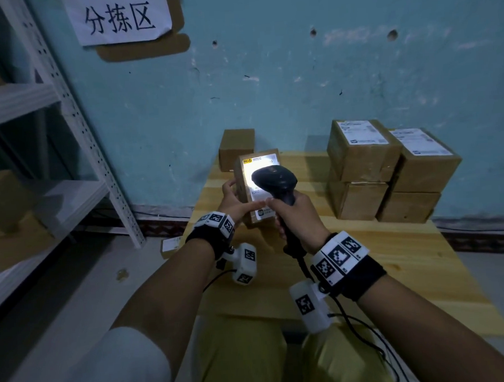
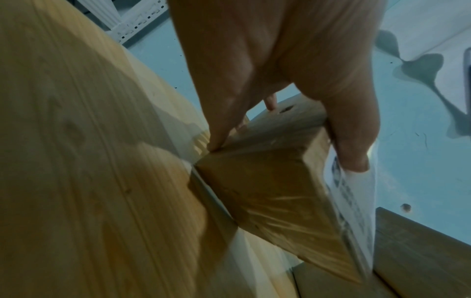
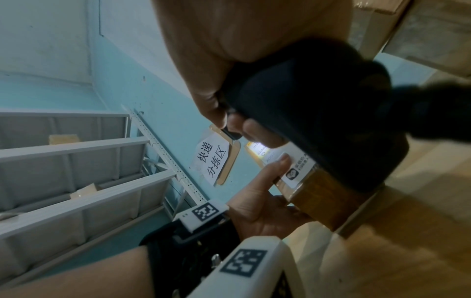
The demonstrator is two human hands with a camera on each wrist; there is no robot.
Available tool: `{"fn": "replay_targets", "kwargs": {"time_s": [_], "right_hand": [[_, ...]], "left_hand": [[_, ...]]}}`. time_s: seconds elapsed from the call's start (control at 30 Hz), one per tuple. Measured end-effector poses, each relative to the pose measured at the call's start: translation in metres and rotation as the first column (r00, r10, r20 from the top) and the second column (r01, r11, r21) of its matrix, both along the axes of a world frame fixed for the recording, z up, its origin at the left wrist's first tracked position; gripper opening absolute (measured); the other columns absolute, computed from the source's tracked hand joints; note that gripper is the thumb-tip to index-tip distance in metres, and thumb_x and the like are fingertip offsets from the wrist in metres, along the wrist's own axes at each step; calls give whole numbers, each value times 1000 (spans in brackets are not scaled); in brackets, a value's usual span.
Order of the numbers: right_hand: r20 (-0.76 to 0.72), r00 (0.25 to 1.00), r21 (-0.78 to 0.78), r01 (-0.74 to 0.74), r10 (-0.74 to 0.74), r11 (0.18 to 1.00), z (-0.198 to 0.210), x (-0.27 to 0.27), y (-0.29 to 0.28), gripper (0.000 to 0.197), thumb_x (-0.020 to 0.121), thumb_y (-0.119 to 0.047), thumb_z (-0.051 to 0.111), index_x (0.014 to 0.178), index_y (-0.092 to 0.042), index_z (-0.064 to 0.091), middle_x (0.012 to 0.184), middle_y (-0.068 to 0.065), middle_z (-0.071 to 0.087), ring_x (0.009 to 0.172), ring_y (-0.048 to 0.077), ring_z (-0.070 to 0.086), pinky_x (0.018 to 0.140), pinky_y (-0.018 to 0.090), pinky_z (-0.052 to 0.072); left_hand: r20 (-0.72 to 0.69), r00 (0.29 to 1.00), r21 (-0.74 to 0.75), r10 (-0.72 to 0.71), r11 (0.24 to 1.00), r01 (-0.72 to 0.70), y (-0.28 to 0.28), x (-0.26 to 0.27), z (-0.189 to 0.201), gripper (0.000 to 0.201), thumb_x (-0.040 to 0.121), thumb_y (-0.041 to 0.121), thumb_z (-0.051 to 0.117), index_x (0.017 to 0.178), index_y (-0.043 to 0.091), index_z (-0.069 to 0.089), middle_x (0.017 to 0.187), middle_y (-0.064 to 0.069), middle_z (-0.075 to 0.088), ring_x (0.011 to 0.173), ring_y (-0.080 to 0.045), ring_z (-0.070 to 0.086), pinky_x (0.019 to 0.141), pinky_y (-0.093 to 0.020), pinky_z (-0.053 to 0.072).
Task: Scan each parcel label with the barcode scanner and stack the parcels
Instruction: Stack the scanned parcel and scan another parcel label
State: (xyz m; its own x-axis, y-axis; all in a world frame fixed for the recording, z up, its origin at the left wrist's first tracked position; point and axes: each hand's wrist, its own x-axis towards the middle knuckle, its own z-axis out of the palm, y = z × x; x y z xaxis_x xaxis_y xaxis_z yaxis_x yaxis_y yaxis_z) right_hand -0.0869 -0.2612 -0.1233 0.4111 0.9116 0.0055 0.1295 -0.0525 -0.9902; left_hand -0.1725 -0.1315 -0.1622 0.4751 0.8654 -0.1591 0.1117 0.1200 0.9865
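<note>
My left hand (image 1: 236,202) holds a small brown parcel (image 1: 242,179) tilted up above the wooden table (image 1: 394,259), thumb across its white label (image 1: 261,164). In the left wrist view the fingers (image 2: 351,129) pinch the parcel (image 2: 265,193) by its edges. My right hand (image 1: 297,217) grips the handle of a black barcode scanner (image 1: 275,179), whose head points at the label and lights it brightly. The scanner (image 3: 318,113) fills the right wrist view, with the parcel (image 3: 313,193) and the left hand (image 3: 262,203) behind it.
A stack of several labelled brown parcels (image 1: 389,169) stands at the back right of the table. One more parcel (image 1: 236,148) sits at the back left against the blue wall. White metal shelving (image 1: 39,172) stands to the left, and a small parcel (image 1: 170,246) lies on the floor.
</note>
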Motion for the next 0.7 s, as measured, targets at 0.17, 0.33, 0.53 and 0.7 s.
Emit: {"fn": "replay_targets", "kwargs": {"time_s": [0.17, 0.33, 0.53, 0.7], "right_hand": [[-7, 1000, 3, -7, 7, 1000, 0, 0, 1, 14, 89, -22, 57, 80, -13, 52, 53, 3, 46, 38, 12, 42, 38, 22, 35], [-10, 999, 3, 33, -33, 999, -3, -1, 3, 21, 90, -20, 57, 71, -13, 50, 50, 3, 44, 36, 13, 40, 39, 22, 34], [12, 1000, 10, 24, -24, 1000, -1, -1, 1, 25, 90, -19, 56, 66, -13, 50, 47, 3, 44, 35, 12, 40, 41, 23, 34], [21, 1000, 14, 7, -7, 1000, 2, 0, -2, 11, 89, -19, 57, 87, -8, 54, 53, 3, 46, 40, 15, 42, 41, 24, 36]], "left_hand": [[-27, 1000, 21, 9, 1000, -8, 2, 1, -1, 95, 71, 6, 76, 143, 21, 15, 145, -15, 37, 127, -34, 45, 99, -48, 45], [-19, 1000, 37, 12, 999, -11, 2, 2, -3, 96, 71, 6, 76, 144, 19, 14, 145, -15, 38, 127, -33, 46, 101, -49, 43], [-34, 999, 36, -5, 999, 6, 2, 2, -3, 99, 69, 12, 79, 143, 25, 15, 145, -15, 37, 127, -34, 45, 102, -55, 42], [-30, 1000, 24, 9, 1000, -8, 1, 2, -3, 100, 68, 11, 80, 143, 26, 15, 145, -15, 37, 127, -34, 45, 101, -54, 42]]}}
